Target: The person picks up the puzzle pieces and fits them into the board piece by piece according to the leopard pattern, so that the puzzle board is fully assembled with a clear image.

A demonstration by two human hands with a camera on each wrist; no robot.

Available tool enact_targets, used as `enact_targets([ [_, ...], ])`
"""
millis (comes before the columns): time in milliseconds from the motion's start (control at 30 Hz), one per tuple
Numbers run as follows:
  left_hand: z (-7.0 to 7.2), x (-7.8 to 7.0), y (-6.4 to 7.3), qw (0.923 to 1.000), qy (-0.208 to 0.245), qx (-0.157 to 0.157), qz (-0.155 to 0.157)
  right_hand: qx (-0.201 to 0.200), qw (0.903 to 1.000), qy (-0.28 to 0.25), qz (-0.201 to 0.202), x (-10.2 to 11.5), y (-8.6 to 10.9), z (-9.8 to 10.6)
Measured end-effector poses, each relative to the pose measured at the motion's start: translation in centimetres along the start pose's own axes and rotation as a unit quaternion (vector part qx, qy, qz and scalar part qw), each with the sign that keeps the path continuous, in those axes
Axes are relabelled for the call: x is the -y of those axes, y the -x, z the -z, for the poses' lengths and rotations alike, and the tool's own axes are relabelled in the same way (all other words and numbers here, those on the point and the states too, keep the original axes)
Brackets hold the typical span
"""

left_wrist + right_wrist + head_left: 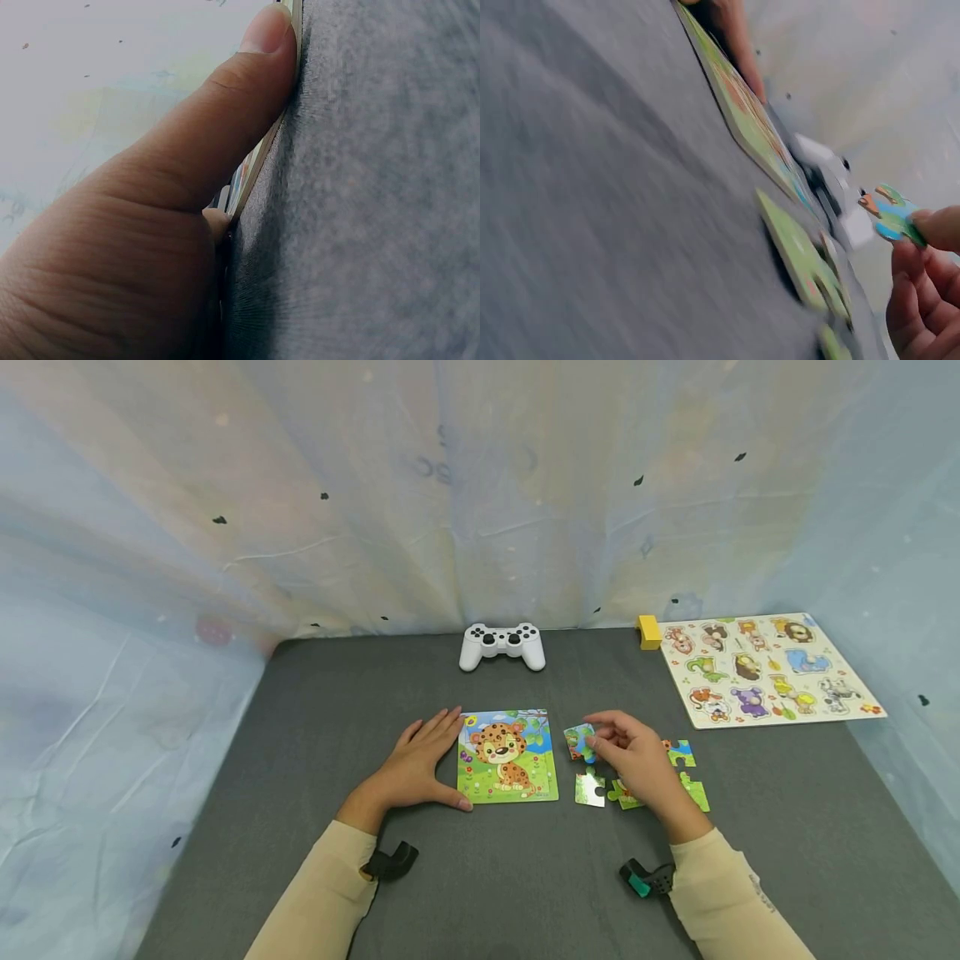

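A square puzzle board (pixel 480 781) printed with a spotted leopard cub lies flat on the dark table. My left hand (pixel 420 768) rests at its left side, fingers spread straight and thumb (pixel 247 82) along the near left corner. Right of the board, my right hand (pixel 637 760) pinches a blue and green jigsaw piece (pixel 577 741) between thumb and fingertips. In the right wrist view that jigsaw piece (pixel 892 217) is held up above the table. Below the hand lie loose jigsaw pieces (pixel 589 790), several of them partly hidden by the right hand and wrist.
A white game controller (pixel 502 645) sits at the back of the table. A yellow block (pixel 648 632) stands at the back right, beside a pale board with animal shapes (pixel 772 672). A draped sheet (pixel 480 493) hangs behind the table and along its sides.
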State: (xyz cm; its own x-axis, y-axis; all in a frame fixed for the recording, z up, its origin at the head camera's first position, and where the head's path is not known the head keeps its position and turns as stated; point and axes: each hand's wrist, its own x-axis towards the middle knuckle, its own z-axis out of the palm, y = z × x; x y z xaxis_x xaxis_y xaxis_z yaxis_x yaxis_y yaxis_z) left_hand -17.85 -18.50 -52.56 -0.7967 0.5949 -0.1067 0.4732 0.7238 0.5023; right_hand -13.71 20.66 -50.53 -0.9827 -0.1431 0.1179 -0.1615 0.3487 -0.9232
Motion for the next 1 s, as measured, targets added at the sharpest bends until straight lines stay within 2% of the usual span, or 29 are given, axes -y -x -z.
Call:
enact_targets([
  [200, -0.1, 0.2, 0.0, 0.9999, 0.008, -0.006, -0.006, 0.025, 0.9987, -0.044, -0.004, 0.5, -0.2, -2.2],
  [333, -0.1, 0.3, 0.0, 0.9998, 0.014, -0.009, -0.008, 0.022, 0.9977, -0.064, -0.001, 0.8, -0.7, -3.5],
  [733, 0.1, 0.0, 0.0, 1.0000, -0.001, 0.005, 0.002, 0.019, 0.9966, -0.054, -0.060, 1.5, -3.1, -5.9],
  [1000, -0.1, 0.2, -0.1, 0.9999, 0.012, -0.005, -0.010, 0.029, 0.9954, -0.045, -0.080, 1.6, -3.3, -6.1],
])
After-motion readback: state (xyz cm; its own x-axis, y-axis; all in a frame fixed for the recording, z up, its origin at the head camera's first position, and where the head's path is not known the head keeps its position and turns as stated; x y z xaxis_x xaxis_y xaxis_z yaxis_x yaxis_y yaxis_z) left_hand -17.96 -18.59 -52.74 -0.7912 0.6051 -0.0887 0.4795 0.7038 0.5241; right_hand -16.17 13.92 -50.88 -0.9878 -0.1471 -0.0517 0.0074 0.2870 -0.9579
